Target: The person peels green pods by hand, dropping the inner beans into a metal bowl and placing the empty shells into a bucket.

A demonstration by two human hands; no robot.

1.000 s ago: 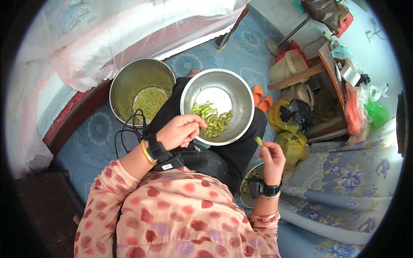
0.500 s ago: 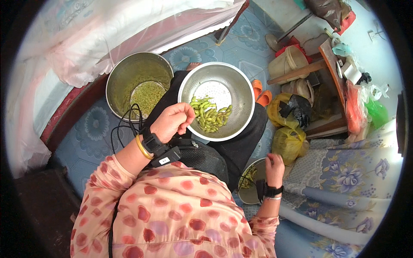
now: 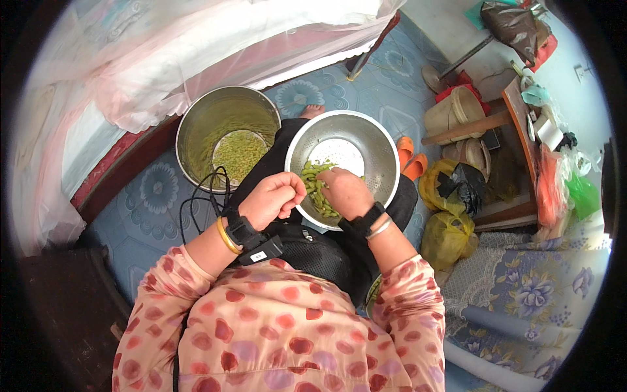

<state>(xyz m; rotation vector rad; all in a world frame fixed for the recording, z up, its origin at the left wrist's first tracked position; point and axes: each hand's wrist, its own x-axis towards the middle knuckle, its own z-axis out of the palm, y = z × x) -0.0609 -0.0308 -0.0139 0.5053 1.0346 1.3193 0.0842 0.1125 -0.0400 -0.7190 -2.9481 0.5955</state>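
A silver perforated colander [image 3: 386,193] rests on my lap, with green soybean pods [image 3: 319,194] heaped on its near side. My right hand [image 3: 347,194] reaches over its rim, the bent fingers down among the pods; their tips are hidden, so what they grip does not show. Beside the left part of the rim is my left hand [image 3: 272,199], closed with thumb and fingers pressed together. Anything in it is too small to make out. To the left, a deep metal pot [image 3: 196,127] on the floor holds loose green beans [image 3: 239,157].
Below my right forearm, another container [image 3: 373,295] with green pieces is mostly covered. Black cables [image 3: 208,178] hang by the pot. Orange slippers [image 3: 411,160], a yellow plastic bag [image 3: 449,236] and a wooden stand [image 3: 520,140] are on the right. A netted bed [image 3: 261,55] runs behind.
My right hand has moved from above the lower right container up and left into the colander's pods. The left hand stays closed by the rim. The whole view has shifted slightly.
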